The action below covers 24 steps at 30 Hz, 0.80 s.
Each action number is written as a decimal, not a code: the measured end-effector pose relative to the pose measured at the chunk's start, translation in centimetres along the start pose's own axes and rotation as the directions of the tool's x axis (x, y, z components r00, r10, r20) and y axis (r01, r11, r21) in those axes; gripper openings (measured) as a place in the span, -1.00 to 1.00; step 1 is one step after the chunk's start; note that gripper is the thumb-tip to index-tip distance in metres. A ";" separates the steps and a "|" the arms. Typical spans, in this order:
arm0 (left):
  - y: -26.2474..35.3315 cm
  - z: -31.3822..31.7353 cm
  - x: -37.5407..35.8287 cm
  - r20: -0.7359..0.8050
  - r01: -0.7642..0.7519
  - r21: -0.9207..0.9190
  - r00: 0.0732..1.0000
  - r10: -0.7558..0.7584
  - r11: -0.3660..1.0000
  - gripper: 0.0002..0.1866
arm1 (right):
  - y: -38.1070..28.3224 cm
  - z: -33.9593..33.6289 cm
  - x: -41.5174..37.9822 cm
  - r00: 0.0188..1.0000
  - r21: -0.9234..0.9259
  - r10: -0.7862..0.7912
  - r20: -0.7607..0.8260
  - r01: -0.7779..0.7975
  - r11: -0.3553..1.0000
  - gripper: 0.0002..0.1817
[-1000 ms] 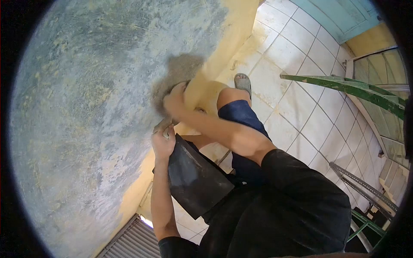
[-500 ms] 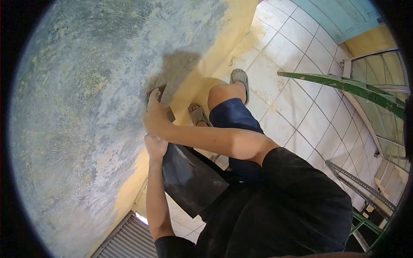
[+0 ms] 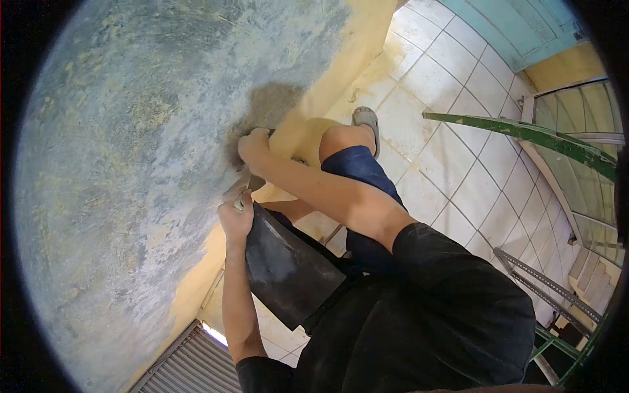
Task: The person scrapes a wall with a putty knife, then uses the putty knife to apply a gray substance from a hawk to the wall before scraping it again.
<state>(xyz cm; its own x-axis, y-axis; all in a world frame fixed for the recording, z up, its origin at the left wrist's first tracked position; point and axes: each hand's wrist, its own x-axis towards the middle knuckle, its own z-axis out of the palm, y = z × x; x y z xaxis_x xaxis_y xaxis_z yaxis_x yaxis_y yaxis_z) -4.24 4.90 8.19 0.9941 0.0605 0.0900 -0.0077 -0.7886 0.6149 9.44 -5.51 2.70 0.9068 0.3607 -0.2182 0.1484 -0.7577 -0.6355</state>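
My right hand [image 3: 254,148] is closed and lies against the mottled blue-grey wall [image 3: 157,144]. A small dark edge of a flat spreader [image 3: 270,133] shows beside its fingers; the rest is hidden. Above the hand, a darker grey patch of wet-looking filler [image 3: 278,101] spreads over the wall. Lower down, my left hand [image 3: 236,216] is wrapped round the pale handle [image 3: 239,204] of a scraper. Its greyish blade [image 3: 256,183] points up toward my right wrist, partly covered by it.
A stiff black flap [image 3: 288,268] hangs from my front, below my left hand. White floor tiles [image 3: 432,85] run along the wall's yellow foot. A green metal frame [image 3: 524,130] juts in from the right. Grey slatted shutter [image 3: 193,363] stands at lower left, blue door [image 3: 517,26] at top right.
My right hand has slid slightly right and down along the wall, its fingers now turned over the spreader. My left hand has dropped slightly apart from it, so the scraper's handle shows.
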 end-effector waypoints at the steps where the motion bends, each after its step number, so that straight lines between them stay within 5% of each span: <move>1: 0.2 -0.1 0.2 -0.019 -0.047 -0.015 0.999 0.047 0.999 -0.72 | -1.5 -4.3 -0.2 0.875 -0.505 -0.067 0.479 0.337 0.794 -0.53; 2: 0.1 -0.3 0.3 -0.023 -0.052 -0.014 0.998 0.052 0.999 -0.72 | -1.0 -3.1 0.8 0.878 -0.508 -0.069 0.474 0.337 0.793 -0.53; 3: -0.2 -0.5 0.3 0.020 -0.015 0.059 1.000 0.014 0.998 -0.73 | -4.7 1.3 0.7 0.994 -0.312 0.112 0.015 -0.102 0.944 -0.56; 4: -0.4 -0.4 0.2 0.064 0.022 0.132 0.997 -0.030 0.991 -0.73 | -9.2 6.1 0.2 0.836 0.084 0.412 -0.362 -0.411 0.908 -0.59; 5: -0.5 -0.4 0.1 0.070 0.026 0.130 0.997 -0.036 0.991 -0.73 | -8.7 8.4 0.9 0.465 0.534 0.717 -0.519 -0.479 0.697 -0.62; 6: -0.5 -0.4 0.2 0.118 0.097 0.115 0.987 -0.111 0.989 -0.73 | -8.2 7.7 0.3 0.466 0.531 0.719 -0.515 -0.485 0.695 -0.62; 8: -0.4 -0.3 0.0 0.166 0.174 0.109 0.967 -0.190 0.979 -0.73 | -6.3 3.1 -2.1 0.735 0.678 0.489 -0.469 -0.056 0.733 -0.42; 9: 0.0 0.0 0.1 0.088 0.107 0.060 0.990 -0.112 0.992 -0.73 | -3.9 -0.4 -2.0 0.736 0.677 0.486 -0.472 -0.050 0.734 -0.42; 10: 0.3 0.1 0.2 0.006 0.034 0.017 0.999 -0.034 0.999 -0.73 | -0.7 -4.7 -1.3 0.989 0.244 0.066 -0.129 -0.033 0.969 -0.28; 11: -0.1 0.3 0.2 -0.002 0.031 0.016 1.000 -0.031 0.999 -0.73 | 0.7 -7.0 -0.8 0.897 -0.167 -0.163 0.412 0.250 0.954 -0.11; 12: -0.7 0.5 0.3 -0.025 -0.013 0.016 1.000 0.013 1.000 -0.74 | 0.3 -5.3 -0.5 0.898 -0.171 -0.168 0.407 0.255 0.952 -0.11; 14: -1.4 0.4 0.4 -0.038 -0.053 0.014 0.998 0.054 0.998 -0.74 | -1.6 1.5 -0.5 0.955 -0.662 -0.274 0.116 0.280 0.695 -0.15; 15: -1.7 0.1 0.3 0.050 0.041 0.055 0.998 -0.044 0.998 -0.75 | -3.9 2.9 -1.2 0.956 -0.660 -0.267 0.121 0.278 0.698 -0.15; 16: -1.7 0.1 0.3 0.133 0.131 0.102 0.981 -0.144 0.986 -0.76 | -6.4 3.8 -2.0 0.858 -0.272 -0.095 -0.504 -0.053 0.961 -0.27; 17: -1.3 0.3 0.4 0.141 0.133 0.099 0.979 -0.147 0.986 -0.76 | -7.8 3.6 -2.5 0.460 0.297 0.317 -0.829 -0.118 0.948 -0.39; 18: -0.9 0.3 0.4 0.096 0.082 0.094 0.991 -0.092 0.992 -0.77 | -7.4 1.3 -3.2 0.756 0.612 0.534 -0.379 -0.228 0.757 -0.44; 19: -0.4 0.3 0.5 0.043 0.029 0.092 0.999 -0.033 0.995 -0.78 | -4.6 -0.4 -2.9 0.757 0.613 0.533 -0.379 -0.227 0.757 -0.44; 20: 0.0 0.3 0.6 0.037 0.025 0.094 0.999 -0.028 0.995 -0.78 | -1.3 -2.9 -1.9 0.982 0.042 0.069 -0.173 -0.063 0.997 -0.35; 21: 0.4 0.3 0.5 0.005 0.015 0.045 1.000 -0.015 0.999 -0.78 | 0.1 -4.2 -1.4 0.930 -0.432 -0.228 0.287 0.338 0.836 -0.26; 22: 0.7 0.3 0.5 -0.029 0.004 -0.004 1.000 -0.004 1.000 -0.79 | 0.9 -2.4 -0.1 0.931 -0.435 -0.232 0.283 0.340 0.834 -0.26; 23: 0.4 0.1 0.8 -0.033 -0.001 -0.004 0.999 0.001 1.000 -0.79 | -1.3 1.4 0.8 0.984 -0.392 -0.137 -0.116 0.081 0.917 -0.30; 24: -0.2 0.1 0.8 -0.016 -0.007 0.057 1.000 0.008 0.998 -0.78 | -4.4 6.1 1.0 0.876 -0.243 0.014 -0.481 -0.148 0.959 -0.34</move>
<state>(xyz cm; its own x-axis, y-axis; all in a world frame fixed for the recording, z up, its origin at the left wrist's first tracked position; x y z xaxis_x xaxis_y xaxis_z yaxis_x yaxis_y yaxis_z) -3.44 5.04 8.06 0.9921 0.0640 0.1078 -0.0087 -0.8228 0.5682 7.26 1.53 0.77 0.9867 0.0439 0.1563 0.1035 -0.9120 -0.3969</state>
